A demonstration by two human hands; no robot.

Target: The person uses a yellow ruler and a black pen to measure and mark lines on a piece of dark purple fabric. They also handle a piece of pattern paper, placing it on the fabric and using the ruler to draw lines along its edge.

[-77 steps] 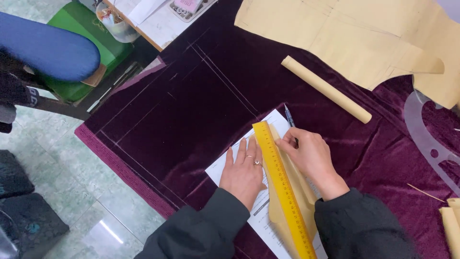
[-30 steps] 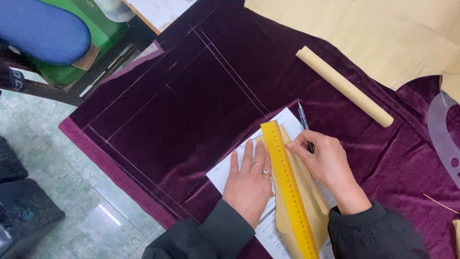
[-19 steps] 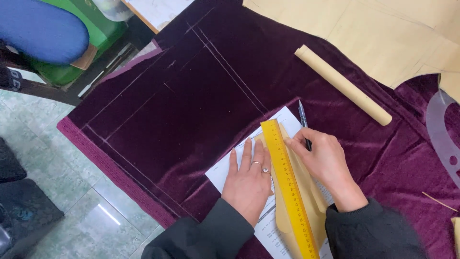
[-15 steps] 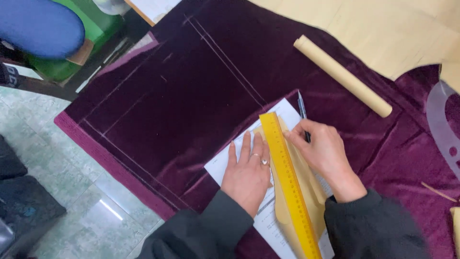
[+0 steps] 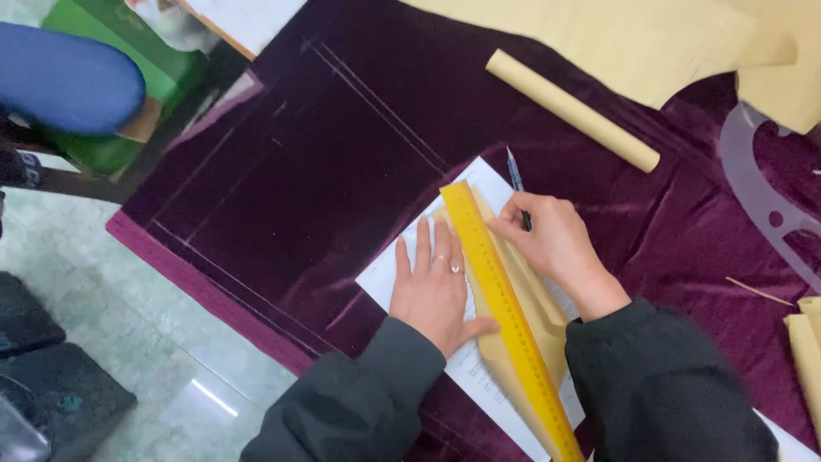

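Dark purple velvet covers the table, a white sheet lies on its near part, the left hand rests flat with fingers spread beside the yellow ruler, and the right hand grips a pen along the ruler's right edge.

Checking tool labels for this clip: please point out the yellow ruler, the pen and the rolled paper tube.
yellow ruler (image 5: 505, 308), head view, middle of its long marked face.
pen (image 5: 516, 181), head view, barrel above the right hand's fingers.
rolled paper tube (image 5: 571, 109), head view, middle of the roll.
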